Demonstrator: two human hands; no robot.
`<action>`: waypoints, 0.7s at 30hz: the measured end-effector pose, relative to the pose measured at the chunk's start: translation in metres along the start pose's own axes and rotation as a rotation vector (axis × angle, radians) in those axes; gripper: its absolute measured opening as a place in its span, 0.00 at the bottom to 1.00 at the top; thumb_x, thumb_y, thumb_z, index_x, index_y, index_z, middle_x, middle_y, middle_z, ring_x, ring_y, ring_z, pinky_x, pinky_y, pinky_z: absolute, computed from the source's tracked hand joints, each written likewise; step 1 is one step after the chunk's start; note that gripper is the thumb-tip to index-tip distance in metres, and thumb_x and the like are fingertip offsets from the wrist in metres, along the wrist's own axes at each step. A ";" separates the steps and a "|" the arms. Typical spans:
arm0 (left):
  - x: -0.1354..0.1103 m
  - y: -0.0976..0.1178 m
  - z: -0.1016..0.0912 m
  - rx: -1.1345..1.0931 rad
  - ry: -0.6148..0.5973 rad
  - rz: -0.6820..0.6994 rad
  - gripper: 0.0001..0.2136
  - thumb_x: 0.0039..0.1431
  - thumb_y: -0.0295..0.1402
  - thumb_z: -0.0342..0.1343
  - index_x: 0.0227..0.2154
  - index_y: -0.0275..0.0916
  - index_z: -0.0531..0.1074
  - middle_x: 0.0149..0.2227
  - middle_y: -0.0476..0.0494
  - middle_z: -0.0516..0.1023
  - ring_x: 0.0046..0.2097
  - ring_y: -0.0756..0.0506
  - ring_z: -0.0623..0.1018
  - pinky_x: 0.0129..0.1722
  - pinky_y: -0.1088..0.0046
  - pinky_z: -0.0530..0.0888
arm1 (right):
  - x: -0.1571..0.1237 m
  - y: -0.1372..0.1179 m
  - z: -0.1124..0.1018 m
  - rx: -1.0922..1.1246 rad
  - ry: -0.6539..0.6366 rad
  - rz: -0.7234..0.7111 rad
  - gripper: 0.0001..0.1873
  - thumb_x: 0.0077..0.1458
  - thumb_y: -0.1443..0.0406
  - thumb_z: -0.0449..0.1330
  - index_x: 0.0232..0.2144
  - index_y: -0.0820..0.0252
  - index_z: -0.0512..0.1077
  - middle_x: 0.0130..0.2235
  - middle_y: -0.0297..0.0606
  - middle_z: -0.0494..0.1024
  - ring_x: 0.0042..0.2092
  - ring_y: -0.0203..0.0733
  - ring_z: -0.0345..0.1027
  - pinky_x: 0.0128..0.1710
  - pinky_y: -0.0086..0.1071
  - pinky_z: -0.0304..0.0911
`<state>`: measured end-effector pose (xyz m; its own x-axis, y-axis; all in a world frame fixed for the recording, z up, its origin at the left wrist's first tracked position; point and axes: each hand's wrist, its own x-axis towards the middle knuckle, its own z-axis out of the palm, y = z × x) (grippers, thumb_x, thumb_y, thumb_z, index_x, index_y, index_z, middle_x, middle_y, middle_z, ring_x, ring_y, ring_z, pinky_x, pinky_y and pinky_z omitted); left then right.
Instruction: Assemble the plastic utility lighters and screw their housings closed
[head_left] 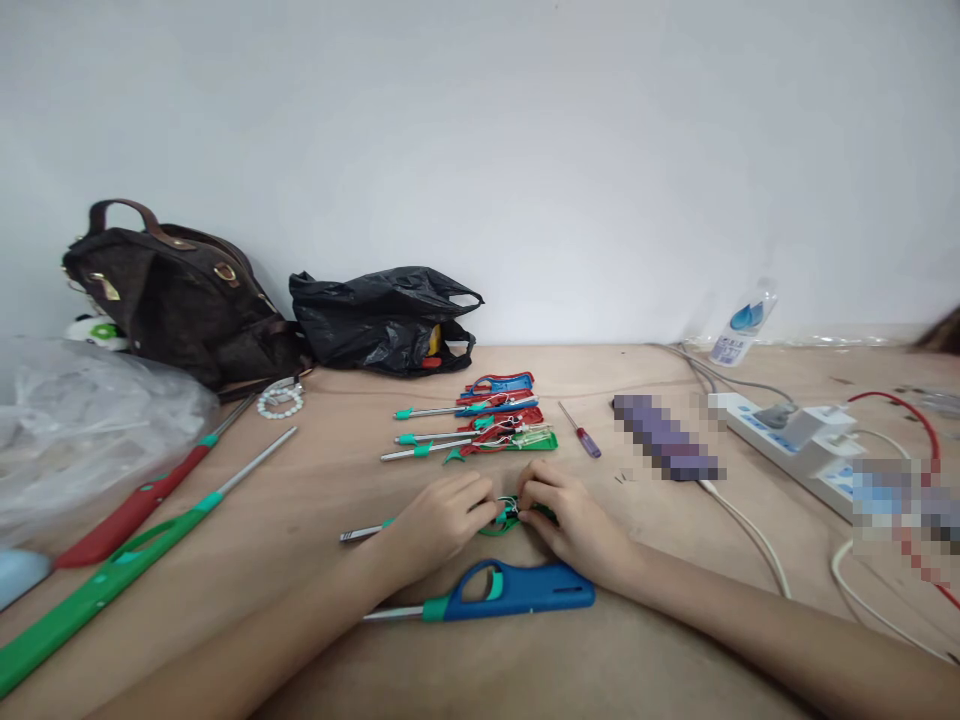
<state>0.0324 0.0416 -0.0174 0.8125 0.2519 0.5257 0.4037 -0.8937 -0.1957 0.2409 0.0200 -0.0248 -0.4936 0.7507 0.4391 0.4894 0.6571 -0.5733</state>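
Observation:
My left hand (pixel 439 518) and my right hand (pixel 568 518) meet at the middle of the wooden table (pixel 322 480), fingers pinched on an opened green gas lighter (pixel 504 517) with wires showing; its metal tube (pixel 361 534) sticks out to the left. A closed blue long-nosed lighter (pixel 510 590) lies just in front of my hands. Behind them rests a row of several opened lighter halves, red, blue and green (pixel 480 425), with a small red-handled screwdriver (pixel 580 432) to their right.
A green lighter (pixel 112 580) and a red lighter (pixel 127 510) lie at the left beside a clear plastic bag (pixel 82 430). A brown handbag (pixel 180 295) and black plastic bag (pixel 386 320) stand by the wall. A white power strip (pixel 795 440), cables and a bottle (pixel 739 325) occupy the right.

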 end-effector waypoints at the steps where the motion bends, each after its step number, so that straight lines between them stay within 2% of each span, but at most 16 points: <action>1: 0.000 0.000 0.000 0.008 -0.006 0.002 0.20 0.71 0.29 0.36 0.27 0.34 0.69 0.28 0.46 0.68 0.30 0.47 0.66 0.29 0.73 0.61 | 0.000 0.000 0.000 -0.014 -0.006 -0.012 0.10 0.54 0.77 0.52 0.26 0.59 0.64 0.35 0.39 0.67 0.40 0.43 0.62 0.38 0.35 0.63; 11: -0.004 0.001 0.004 0.025 -0.036 -0.003 0.19 0.71 0.28 0.36 0.26 0.34 0.67 0.28 0.45 0.66 0.29 0.47 0.65 0.28 0.72 0.61 | 0.000 -0.001 0.001 -0.085 -0.019 -0.076 0.09 0.55 0.75 0.51 0.27 0.59 0.64 0.36 0.41 0.68 0.39 0.43 0.63 0.37 0.36 0.65; 21: -0.004 0.002 0.003 0.025 -0.061 0.008 0.19 0.70 0.27 0.35 0.28 0.33 0.69 0.30 0.44 0.68 0.30 0.47 0.67 0.28 0.73 0.64 | -0.002 0.003 0.003 -0.020 0.015 -0.055 0.11 0.49 0.78 0.53 0.29 0.58 0.63 0.36 0.39 0.68 0.39 0.43 0.62 0.38 0.35 0.64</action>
<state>0.0316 0.0395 -0.0218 0.8394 0.2679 0.4728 0.4070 -0.8864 -0.2204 0.2413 0.0202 -0.0295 -0.5093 0.7143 0.4799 0.4759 0.6984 -0.5345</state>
